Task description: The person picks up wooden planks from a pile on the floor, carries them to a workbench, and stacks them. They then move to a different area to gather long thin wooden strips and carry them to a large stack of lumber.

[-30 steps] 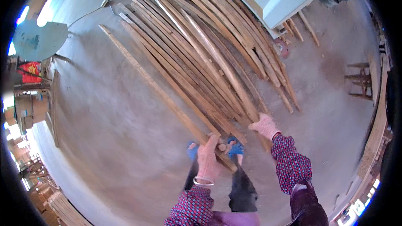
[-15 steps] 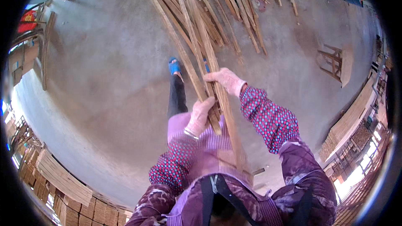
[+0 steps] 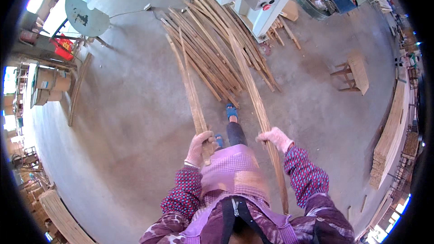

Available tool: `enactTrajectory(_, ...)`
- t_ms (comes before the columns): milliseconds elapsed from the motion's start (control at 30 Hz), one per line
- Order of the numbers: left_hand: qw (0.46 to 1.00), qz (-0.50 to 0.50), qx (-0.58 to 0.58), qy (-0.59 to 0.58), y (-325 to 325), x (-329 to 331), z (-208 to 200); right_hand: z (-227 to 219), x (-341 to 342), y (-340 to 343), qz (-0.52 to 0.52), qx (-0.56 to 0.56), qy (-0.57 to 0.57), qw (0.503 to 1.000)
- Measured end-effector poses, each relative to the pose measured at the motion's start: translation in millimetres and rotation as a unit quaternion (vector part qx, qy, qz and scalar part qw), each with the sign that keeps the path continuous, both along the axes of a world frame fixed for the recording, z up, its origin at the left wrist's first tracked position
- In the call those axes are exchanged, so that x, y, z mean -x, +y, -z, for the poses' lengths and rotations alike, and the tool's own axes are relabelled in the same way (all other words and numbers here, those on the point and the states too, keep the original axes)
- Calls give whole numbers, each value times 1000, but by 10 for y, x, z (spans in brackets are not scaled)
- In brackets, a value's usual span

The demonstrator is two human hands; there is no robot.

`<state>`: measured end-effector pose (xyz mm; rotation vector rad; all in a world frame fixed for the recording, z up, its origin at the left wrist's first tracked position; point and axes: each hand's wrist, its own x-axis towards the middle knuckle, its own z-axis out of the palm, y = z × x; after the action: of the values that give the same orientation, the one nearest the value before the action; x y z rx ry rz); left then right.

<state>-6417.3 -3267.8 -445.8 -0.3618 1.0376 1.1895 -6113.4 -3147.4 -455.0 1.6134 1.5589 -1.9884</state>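
In pale pink gloves, my two hands hold wooden strips apart from each other. My left hand is closed round the near end of a pair of long thin wooden strips, which point away from me and slightly left. My right hand grips a single longer wooden strip; it runs from beside my right hip up over the pile. Beyond my feet lies a loose pile of wooden strips on the floor, partly covered by the strip in my right hand.
A pale machine frame with a red button stands over the pile's far right. To the right is a small wooden stool; farther right, stacked long boards. At far left stand a round-topped stool and a long timber on the floor.
My hands have moved apart, the left going left with two strips, the right going right with one. The view now takes in more of the machine and the pile.
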Motion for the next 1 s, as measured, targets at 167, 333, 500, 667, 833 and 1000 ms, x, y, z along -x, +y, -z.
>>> enactTrajectory(167, 998, 37, 17, 53, -947, 98, -95, -420, -539, -1014, 120, 42, -60, 990)
enactTrajectory(333, 957, 103, 12, 273, -1477, -61, -741, -340, -1137, -2070, 178, 56, -87, 979)
enactTrajectory(500, 937, 80, -24, 339, -1563, -397, -1336, -105, -1731, -2878, 48, -69, -53, 995)
enactTrajectory(667, 922, 52, -54, 379, -1210, -1414, -1509, 164, -2561, -3511, 253, 70, -148, 953)
enactTrajectory(833, 869, 8, -121, 480, -1026, -2507, -1649, 37, -3314, -3563, 228, 13, -188, 955)
enactTrajectory(1000, 869, 164, -195, 424, -562, -3645, -1983, -24, -4228, -3801, 338, -26, -194, 921)
